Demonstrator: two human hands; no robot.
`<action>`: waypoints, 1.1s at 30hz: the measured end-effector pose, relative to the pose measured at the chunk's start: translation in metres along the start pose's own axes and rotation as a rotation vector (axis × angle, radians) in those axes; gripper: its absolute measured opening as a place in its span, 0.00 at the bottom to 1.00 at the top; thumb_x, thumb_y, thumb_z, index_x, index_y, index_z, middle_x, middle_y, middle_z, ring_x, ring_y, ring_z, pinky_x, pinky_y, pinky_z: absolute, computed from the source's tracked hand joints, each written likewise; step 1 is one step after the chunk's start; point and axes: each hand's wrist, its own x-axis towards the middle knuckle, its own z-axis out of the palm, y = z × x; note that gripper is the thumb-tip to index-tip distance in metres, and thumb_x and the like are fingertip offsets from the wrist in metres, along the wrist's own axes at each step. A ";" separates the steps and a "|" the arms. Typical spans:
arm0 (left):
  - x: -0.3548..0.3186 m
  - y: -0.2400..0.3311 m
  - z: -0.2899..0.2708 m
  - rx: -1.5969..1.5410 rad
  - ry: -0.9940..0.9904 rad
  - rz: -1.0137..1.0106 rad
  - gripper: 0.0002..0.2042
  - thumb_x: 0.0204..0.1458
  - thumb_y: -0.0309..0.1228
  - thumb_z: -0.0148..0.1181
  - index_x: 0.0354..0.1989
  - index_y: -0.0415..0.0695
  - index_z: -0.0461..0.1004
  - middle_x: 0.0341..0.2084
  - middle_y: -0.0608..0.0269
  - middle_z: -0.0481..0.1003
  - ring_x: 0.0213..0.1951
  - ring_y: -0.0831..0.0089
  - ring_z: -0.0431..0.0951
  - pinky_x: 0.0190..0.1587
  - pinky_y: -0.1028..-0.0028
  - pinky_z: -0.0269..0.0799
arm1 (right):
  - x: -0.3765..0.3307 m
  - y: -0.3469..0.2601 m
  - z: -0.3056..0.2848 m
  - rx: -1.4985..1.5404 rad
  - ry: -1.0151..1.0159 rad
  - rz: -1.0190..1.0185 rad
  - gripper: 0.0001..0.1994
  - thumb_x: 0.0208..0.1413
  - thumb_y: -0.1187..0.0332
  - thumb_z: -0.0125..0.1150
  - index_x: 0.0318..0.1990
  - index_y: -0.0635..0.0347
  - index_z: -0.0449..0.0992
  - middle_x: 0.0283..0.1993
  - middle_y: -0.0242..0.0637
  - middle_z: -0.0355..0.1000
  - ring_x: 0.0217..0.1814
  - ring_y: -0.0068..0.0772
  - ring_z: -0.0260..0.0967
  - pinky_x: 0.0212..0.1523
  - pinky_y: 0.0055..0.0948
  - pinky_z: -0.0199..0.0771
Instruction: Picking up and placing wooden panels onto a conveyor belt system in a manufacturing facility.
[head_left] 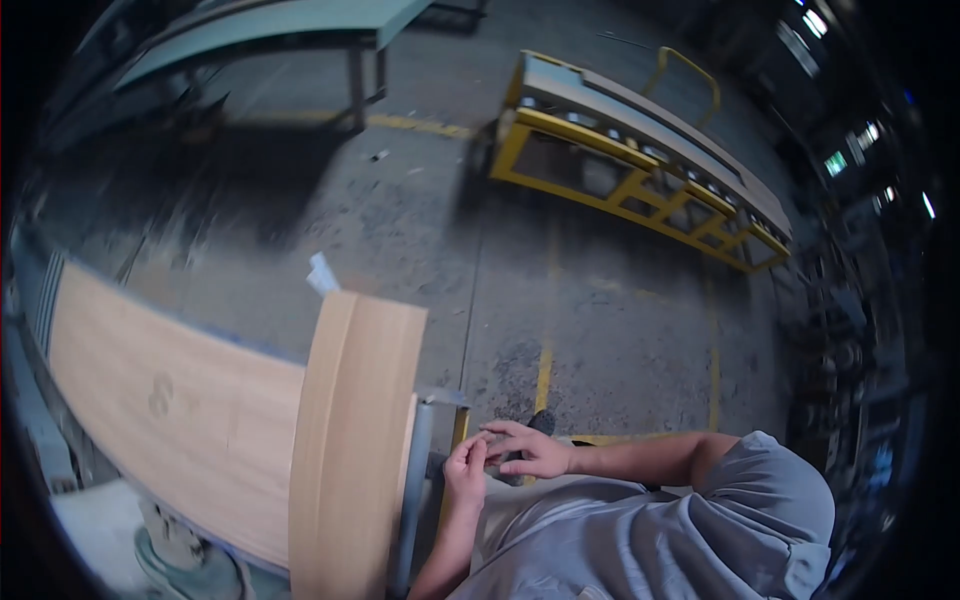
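Note:
Both hands meet in front of my body, just right of a pale wood piece [350, 430]. My left hand [466, 468] is closed, its fingertips pinched together and pointing up. Whatever they hold, if anything, is too small to make out. My right hand [532, 453] reaches in from the right with fingers stretched and slightly apart, their tips at the left fingertips. The wood piece has a raised, stepped edge along its length. It lies across the right end of a long flat wood panel [180, 400] that bears a dark mark. Neither hand touches the wood.
A grey metal rail [416, 490] runs beside the wood piece. A yellow-framed cart [630, 190] carrying long boards stands at the far right. A pale-topped table [270, 35] is at the far left. A white scrap [322, 273] shows beyond the wood. Yellow lines [545, 375] mark the concrete floor.

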 end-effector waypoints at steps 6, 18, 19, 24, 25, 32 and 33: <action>0.023 -0.033 0.227 -0.538 -0.473 -0.465 0.16 0.62 0.41 0.39 0.46 0.43 0.69 0.41 0.59 0.74 0.34 0.71 0.75 0.38 0.72 0.74 | -0.161 -0.001 -0.136 -0.031 0.581 0.026 0.21 0.55 0.55 0.55 0.54 0.53 0.71 0.68 0.51 0.46 0.70 0.50 0.44 0.64 0.43 0.48; 0.048 -0.147 0.615 0.033 -0.637 -0.439 0.15 0.63 0.39 0.36 0.42 0.40 0.63 0.33 0.55 0.73 0.21 0.80 0.68 0.28 0.77 0.74 | -0.378 0.065 -0.382 -0.262 1.166 0.052 0.28 0.47 0.56 0.61 0.56 0.58 0.68 0.54 0.51 0.60 0.69 0.59 0.43 0.63 0.49 0.50; 0.057 -0.150 0.638 0.030 -0.649 -0.433 0.14 0.63 0.39 0.37 0.43 0.40 0.62 0.36 0.53 0.74 0.20 0.80 0.68 0.26 0.79 0.71 | -0.384 0.067 -0.404 -0.331 1.178 0.106 0.28 0.47 0.57 0.61 0.56 0.57 0.69 0.51 0.49 0.61 0.68 0.60 0.45 0.61 0.49 0.52; 0.125 -0.178 0.741 0.077 -0.686 -0.420 0.13 0.63 0.39 0.36 0.44 0.42 0.62 0.26 0.62 0.69 0.22 0.80 0.68 0.26 0.78 0.71 | -0.408 0.107 -0.531 -0.512 1.168 0.092 0.26 0.49 0.49 0.57 0.54 0.50 0.70 0.65 0.61 0.48 0.62 0.61 0.54 0.58 0.50 0.55; 0.140 -0.184 0.766 0.064 -0.730 -0.400 0.13 0.63 0.39 0.36 0.44 0.42 0.61 0.26 0.62 0.69 0.22 0.80 0.68 0.27 0.77 0.72 | -0.414 0.112 -0.560 -0.510 1.185 0.099 0.26 0.49 0.49 0.57 0.54 0.50 0.70 0.65 0.61 0.48 0.62 0.61 0.54 0.58 0.50 0.55; 0.218 -0.236 0.979 0.221 -1.070 -0.543 0.11 0.62 0.36 0.38 0.43 0.40 0.62 0.40 0.49 0.73 0.27 0.75 0.73 0.33 0.75 0.74 | -0.500 0.152 -0.736 -0.487 1.374 0.264 0.23 0.47 0.50 0.59 0.50 0.49 0.73 0.66 0.63 0.45 0.59 0.61 0.58 0.59 0.47 0.56; 0.222 -0.246 1.013 0.252 -1.147 -0.602 0.11 0.62 0.35 0.39 0.42 0.40 0.62 0.42 0.48 0.73 0.30 0.74 0.74 0.35 0.75 0.73 | -0.520 0.158 -0.757 -0.448 1.475 0.221 0.21 0.47 0.52 0.60 0.47 0.50 0.74 0.66 0.63 0.45 0.59 0.59 0.59 0.59 0.46 0.56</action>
